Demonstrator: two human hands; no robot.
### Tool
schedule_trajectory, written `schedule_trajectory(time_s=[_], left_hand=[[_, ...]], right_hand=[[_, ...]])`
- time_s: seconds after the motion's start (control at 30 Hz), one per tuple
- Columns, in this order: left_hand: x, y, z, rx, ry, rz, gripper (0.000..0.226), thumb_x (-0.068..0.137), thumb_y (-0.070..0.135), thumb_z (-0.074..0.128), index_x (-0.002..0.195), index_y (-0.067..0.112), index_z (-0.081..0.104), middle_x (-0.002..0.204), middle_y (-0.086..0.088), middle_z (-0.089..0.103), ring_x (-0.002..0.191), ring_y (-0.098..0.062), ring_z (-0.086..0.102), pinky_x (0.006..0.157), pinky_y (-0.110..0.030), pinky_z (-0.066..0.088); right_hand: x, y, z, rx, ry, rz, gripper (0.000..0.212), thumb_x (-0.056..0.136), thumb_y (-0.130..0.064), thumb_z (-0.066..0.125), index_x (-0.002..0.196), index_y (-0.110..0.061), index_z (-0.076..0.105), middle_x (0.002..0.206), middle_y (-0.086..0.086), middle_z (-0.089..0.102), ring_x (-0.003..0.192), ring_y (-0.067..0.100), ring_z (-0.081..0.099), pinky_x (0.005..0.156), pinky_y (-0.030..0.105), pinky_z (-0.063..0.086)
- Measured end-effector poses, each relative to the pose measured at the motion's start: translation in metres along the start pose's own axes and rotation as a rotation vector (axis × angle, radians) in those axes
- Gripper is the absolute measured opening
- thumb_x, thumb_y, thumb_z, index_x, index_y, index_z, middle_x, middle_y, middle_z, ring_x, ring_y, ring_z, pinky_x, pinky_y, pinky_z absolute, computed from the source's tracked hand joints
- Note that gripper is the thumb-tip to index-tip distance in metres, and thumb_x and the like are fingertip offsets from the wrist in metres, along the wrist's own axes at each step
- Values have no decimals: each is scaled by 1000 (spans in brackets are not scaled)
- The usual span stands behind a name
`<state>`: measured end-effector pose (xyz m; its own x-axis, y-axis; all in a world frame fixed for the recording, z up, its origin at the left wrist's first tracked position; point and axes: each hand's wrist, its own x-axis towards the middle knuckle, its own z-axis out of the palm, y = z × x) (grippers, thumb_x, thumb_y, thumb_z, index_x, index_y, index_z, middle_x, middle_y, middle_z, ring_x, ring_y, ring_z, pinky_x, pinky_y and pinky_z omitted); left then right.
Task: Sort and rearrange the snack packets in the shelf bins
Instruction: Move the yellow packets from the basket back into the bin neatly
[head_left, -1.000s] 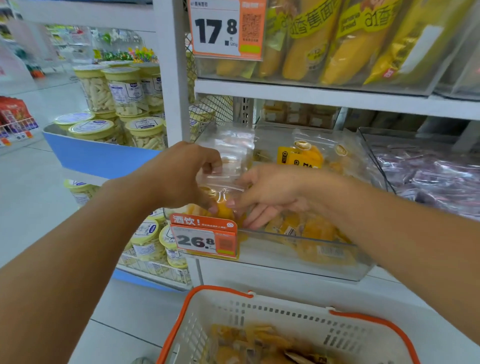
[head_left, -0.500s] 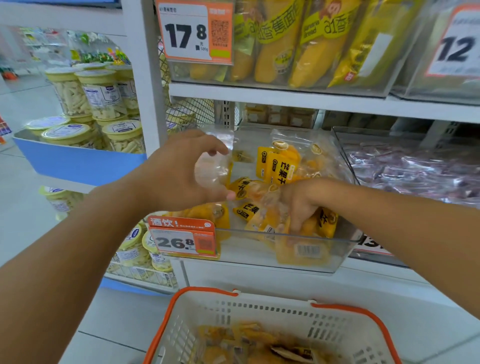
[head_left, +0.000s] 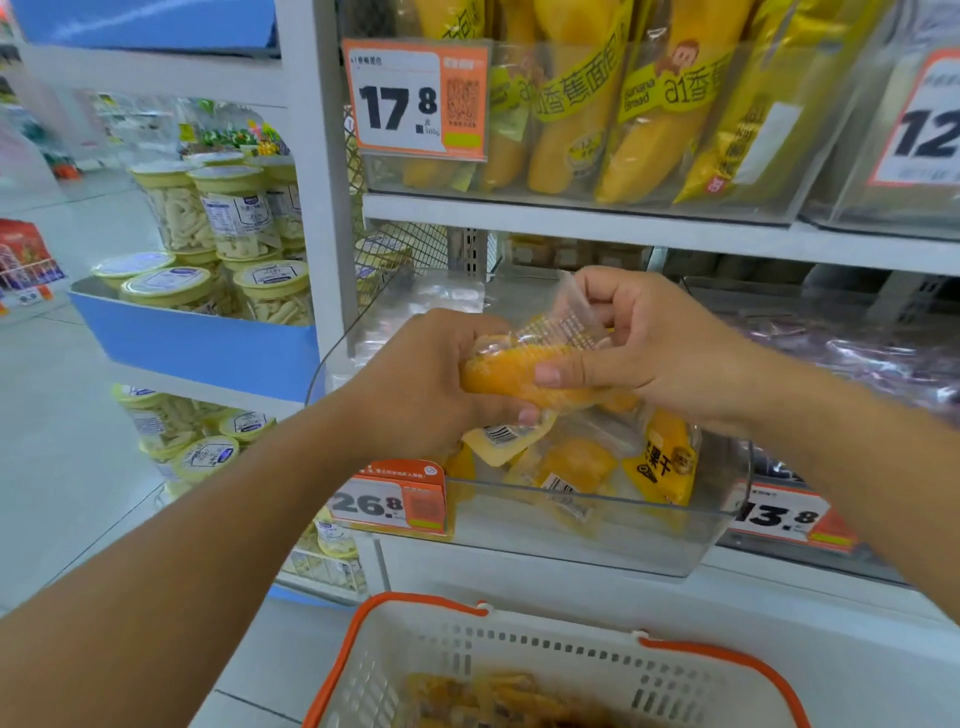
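Both hands grip one dried-mango packet just above the clear shelf bin, its long axis running left to right: left hand curled round one end, right hand's fingers pinching the other.

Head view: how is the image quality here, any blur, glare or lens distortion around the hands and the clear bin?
Head view: even, flat shop light without hard shadows; wide-angle bending of the shelf edge; soft glare on the clear bin front; left hand and right hand fairly sharp on the yellow packet; basket contents and left aisle blurred.
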<state>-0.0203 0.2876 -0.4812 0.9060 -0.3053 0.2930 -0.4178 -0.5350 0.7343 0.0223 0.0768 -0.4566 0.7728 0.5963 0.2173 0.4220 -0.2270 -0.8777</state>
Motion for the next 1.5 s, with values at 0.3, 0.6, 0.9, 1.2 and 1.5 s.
schedule_trajectory(time_s=[0.3,0.6,0.9,1.2,1.5], left_hand=[[-20,-20,-52,69,105,-28,18,73,30,82,84,18,75,69,11,69,58,-1,56,57,-13,43],[-30,-40,-77,444,30,-131,31,70,23,89,93,36,73,86,23,69,69,-5,58,60,-9,41],[-31,-25,-77,301,45,-219,36,71,1,57,87,26,77,73,22,66,55,-2,52,57,-16,42],[-21,-31,-47,605,-66,56,29,66,53,83,83,32,72,105,15,58,103,-7,52,90,-28,41],[-24,-42,-60,508,-9,-18,31,59,45,90,81,32,74,109,18,65,102,5,56,91,-19,42]], right_hand=[[17,-3,24,-93,219,-187,24,70,-9,84,73,-3,62,71,19,73,66,27,74,55,37,62],[33,5,76,-358,144,-203,24,75,-6,86,69,-14,64,70,-4,69,73,14,70,66,30,59],[43,1,104,-442,-241,49,26,91,-31,73,90,-5,73,83,10,73,72,23,69,70,39,59],[48,61,26,-1013,-385,727,48,83,-58,71,94,-11,72,92,7,70,78,21,66,69,27,49],[53,81,21,-1144,-251,685,42,70,-29,90,96,-7,66,95,10,68,84,25,68,74,34,58]])
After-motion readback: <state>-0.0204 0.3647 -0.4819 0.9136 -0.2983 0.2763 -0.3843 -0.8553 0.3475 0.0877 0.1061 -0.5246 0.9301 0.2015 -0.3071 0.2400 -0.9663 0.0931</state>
